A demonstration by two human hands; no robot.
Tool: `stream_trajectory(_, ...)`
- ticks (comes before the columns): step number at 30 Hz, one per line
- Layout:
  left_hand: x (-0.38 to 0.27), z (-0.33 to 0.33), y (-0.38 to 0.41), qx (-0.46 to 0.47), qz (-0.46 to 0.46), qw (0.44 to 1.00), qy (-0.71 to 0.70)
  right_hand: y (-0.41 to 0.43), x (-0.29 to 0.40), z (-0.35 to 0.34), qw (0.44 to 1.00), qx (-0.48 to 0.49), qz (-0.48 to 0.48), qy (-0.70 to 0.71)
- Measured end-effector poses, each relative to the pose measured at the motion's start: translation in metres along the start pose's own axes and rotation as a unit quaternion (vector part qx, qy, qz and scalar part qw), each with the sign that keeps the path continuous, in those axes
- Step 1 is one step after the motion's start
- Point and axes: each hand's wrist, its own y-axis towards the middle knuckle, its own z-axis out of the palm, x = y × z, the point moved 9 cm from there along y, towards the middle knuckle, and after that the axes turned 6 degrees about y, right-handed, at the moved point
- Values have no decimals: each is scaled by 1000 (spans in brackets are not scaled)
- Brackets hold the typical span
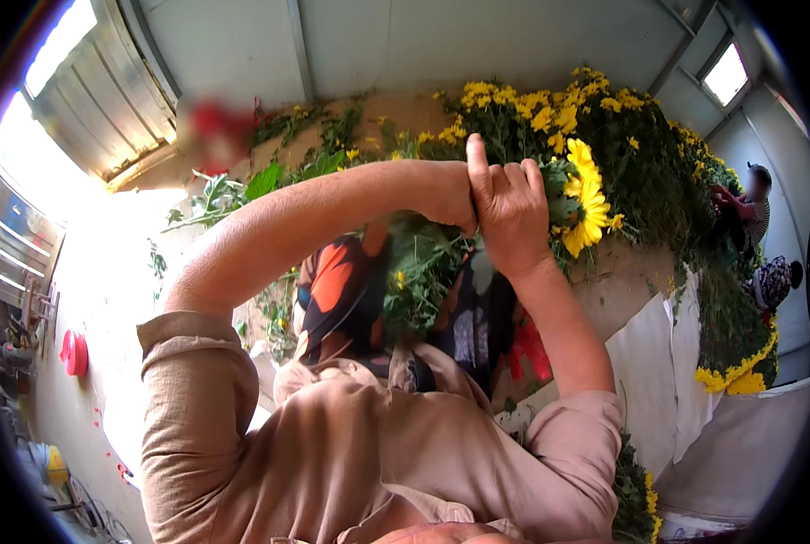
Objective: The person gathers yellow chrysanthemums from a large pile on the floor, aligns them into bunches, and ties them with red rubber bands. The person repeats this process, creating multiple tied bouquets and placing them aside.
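My right hand (513,207) is curled, back up, around the leafy upper stems of yellow daisy-like flowers (590,204), whose heads face right just past my knuckles. One finger of it points away from me. My left hand (449,200) is bent in against my right hand; its fingers are mostly hidden, so what it grips cannot be told. Broad green leaves (265,180) and cut stems show beyond my left forearm. More leafy stems (415,272) lie below my hands, between my legs, over dark patterned clothing (337,279).
Yellow flowers with long green stems (622,156) are heaped along the wall, ahead and right. Two people (748,207) (775,282) are at the far right. White sheeting (639,367) covers floor at right. A red spool (73,352) stands left; red material (530,350) lies near my legs.
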Motion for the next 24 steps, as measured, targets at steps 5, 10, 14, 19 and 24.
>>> stream_trajectory(5, 23, 33, -2, 27, -61, 992, 108, -56, -11, 28, 996, 85, 30, 23)
stream_trajectory(10, 46, 117, 7, -101, -81, 972, 198, -105, -5, 73, 975, 221, 29, 14)
stream_trajectory(14, 45, 118, 14, -127, -105, 971, 175, -105, -11, 71, 961, 274, 26, -17)
stream_trajectory(19, 67, 125, 8, -113, -149, 970, 155, -100, -33, 1, 975, 187, 73, 99)
stream_trajectory(24, 77, 133, 14, -106, -170, 970, 139, -199, -104, -92, 869, -14, 462, 176)
